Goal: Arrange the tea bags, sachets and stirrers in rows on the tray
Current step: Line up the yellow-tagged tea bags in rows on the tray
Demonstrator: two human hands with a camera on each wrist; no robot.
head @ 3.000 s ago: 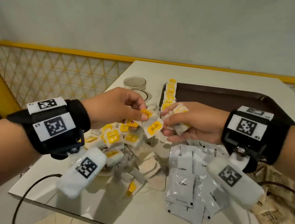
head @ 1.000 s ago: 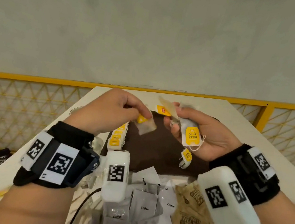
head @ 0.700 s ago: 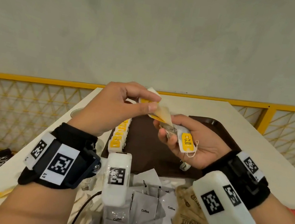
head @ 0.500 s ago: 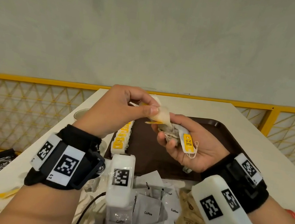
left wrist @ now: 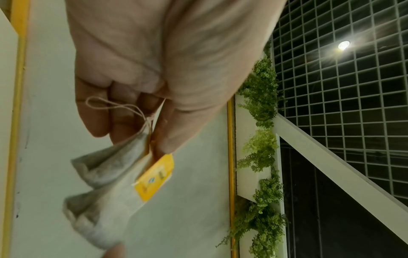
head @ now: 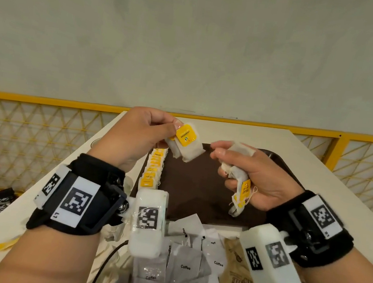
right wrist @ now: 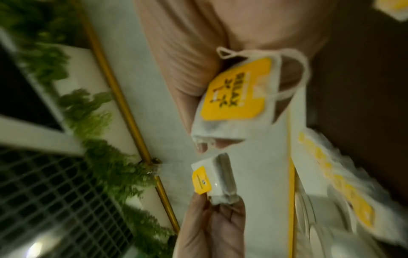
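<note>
Tray [head: 198, 190] sits below both hands, tea bag row [head: 152, 170] under left hand [head: 139, 135], which pinches one tea bag [head: 186, 147]. Right hand [head: 251, 175] clutches a bunch [head: 236, 171]; tangled strings could drag extras out.

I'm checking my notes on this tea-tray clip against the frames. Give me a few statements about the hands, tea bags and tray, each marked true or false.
1. The left hand pinches a single tea bag with a yellow tag. True.
2. The right hand is open and holds nothing. False: its grip is curled round a bunch of tea bags, with tags dangling below.
3. A row of tea bags already lies along the left edge of the tray. True.
4. The coffee sachets are lined up on the tray. False: they lie in a loose pile on the table, nearer than the tray.
5. The two hands touch each other. False: they are apart above the tray.
</note>
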